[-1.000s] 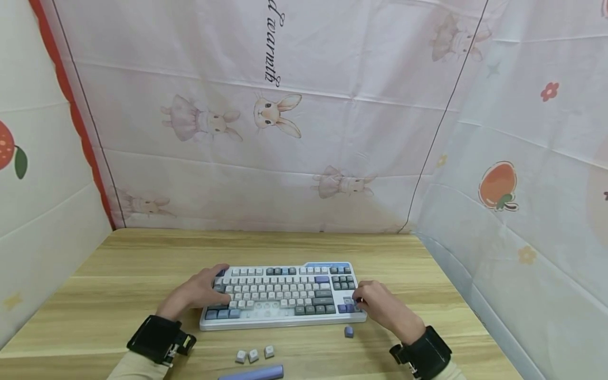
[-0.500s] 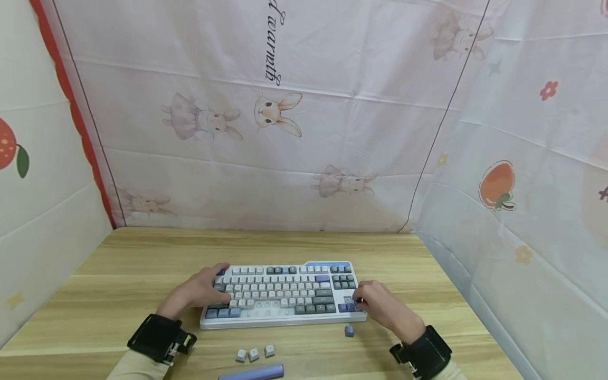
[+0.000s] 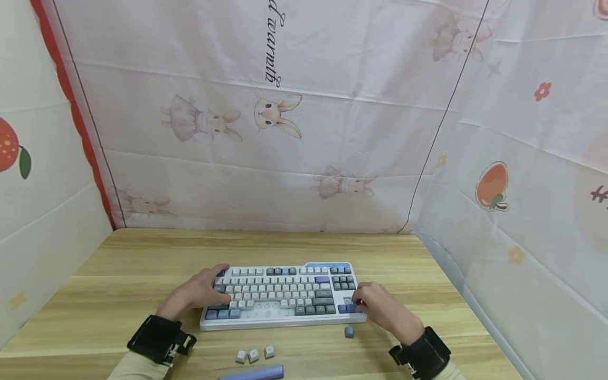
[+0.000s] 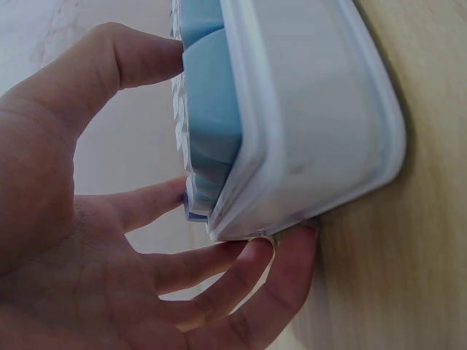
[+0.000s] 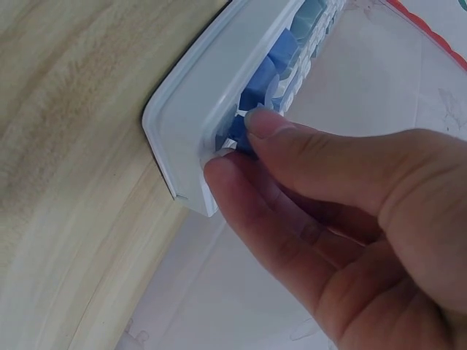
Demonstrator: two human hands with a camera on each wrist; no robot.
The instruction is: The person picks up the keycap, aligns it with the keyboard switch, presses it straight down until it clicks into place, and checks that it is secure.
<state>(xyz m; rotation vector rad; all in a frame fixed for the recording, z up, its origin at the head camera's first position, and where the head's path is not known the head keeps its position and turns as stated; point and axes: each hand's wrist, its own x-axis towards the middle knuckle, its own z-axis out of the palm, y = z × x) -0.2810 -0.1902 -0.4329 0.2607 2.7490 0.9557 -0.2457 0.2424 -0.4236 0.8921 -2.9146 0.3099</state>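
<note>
A white mechanical keyboard (image 3: 266, 323) with grey, white and blue keycaps lies on the wooden table. My left hand (image 3: 201, 287) grips its left end. In the left wrist view the thumb (image 4: 146, 57) presses the blue keys' side and other fingers bend against the case. My right hand (image 3: 382, 306) is at the lower right corner, pinching a dark blue keycap (image 5: 239, 133) between thumb and forefinger at the arrow keys. Whether that keycap is seated on its switch is hard to tell. Bare switch places show along the bottom row's middle and above it.
One loose purple-blue keycap (image 3: 349, 332) lies before the keyboard's right part. Three pale keycaps (image 3: 254, 355) and a long purple spacebar keycap (image 3: 256, 372) lie nearer the front. Patterned cloth walls (image 3: 294, 200) stand behind the table and at both sides.
</note>
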